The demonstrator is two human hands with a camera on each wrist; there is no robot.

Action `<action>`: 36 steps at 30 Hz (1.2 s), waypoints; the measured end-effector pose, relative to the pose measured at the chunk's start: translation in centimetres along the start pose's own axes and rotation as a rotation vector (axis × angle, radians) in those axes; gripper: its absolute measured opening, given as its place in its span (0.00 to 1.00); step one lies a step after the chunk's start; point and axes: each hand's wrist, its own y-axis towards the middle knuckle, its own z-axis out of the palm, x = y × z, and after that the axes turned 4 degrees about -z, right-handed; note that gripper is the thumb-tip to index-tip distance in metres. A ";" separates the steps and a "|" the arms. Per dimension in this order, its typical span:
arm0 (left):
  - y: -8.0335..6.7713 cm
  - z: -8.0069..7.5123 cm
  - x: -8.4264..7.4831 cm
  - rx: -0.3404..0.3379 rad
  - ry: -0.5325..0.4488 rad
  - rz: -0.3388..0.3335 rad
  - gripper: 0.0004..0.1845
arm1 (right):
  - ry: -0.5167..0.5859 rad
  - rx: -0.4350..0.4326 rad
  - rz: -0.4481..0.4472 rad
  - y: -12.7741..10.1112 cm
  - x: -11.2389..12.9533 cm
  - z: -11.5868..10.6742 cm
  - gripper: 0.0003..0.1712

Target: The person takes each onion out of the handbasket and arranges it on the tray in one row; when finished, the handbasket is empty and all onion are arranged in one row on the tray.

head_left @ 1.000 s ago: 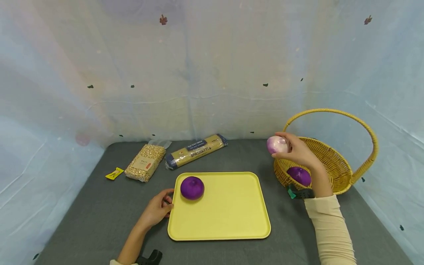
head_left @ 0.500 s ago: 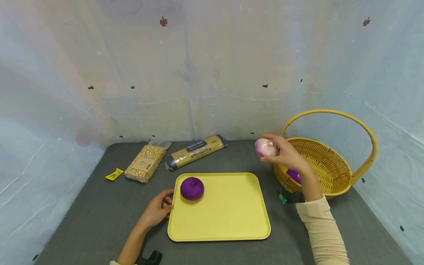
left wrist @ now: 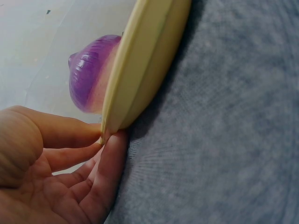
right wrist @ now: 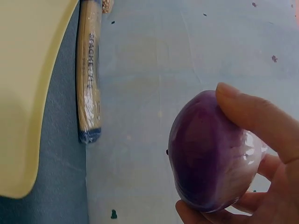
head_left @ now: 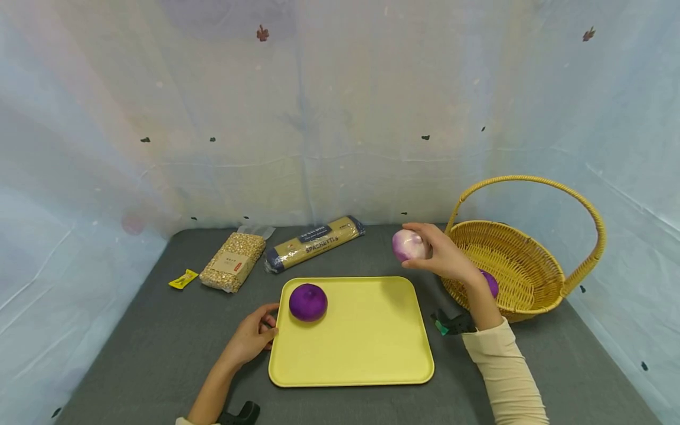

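Note:
My right hand (head_left: 443, 252) grips a purple-and-white onion (head_left: 408, 245) between thumb and fingers, held in the air just beyond the tray's far right corner. In the right wrist view the same onion (right wrist: 212, 154) looks glossy, dark purple on one side and pale on the other. My left hand (head_left: 249, 335) pinches the left rim of a yellow tray (head_left: 366, 336); the left wrist view has the thumb (left wrist: 70, 130) on the rim and fingers under it. A second purple onion (head_left: 308, 302) sits on the tray's far left part.
A yellow wicker basket (head_left: 526, 260) with a tall handle stands at the right, another purple onion (head_left: 489, 283) inside, partly hidden by my right arm. Behind the tray lie a spaghetti pack (head_left: 316, 243), a bag of grains (head_left: 234, 261) and a small yellow packet (head_left: 183, 279).
My right hand has carried the onion leftward from above the basket's left rim, slightly nearer and toward the tray. My left hand and the tray have stayed put.

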 end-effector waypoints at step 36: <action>-0.1 0.0 -0.3 0.002 0.009 -0.011 0.25 | 0.028 0.036 -0.066 0.3 1.8 2.7 0.42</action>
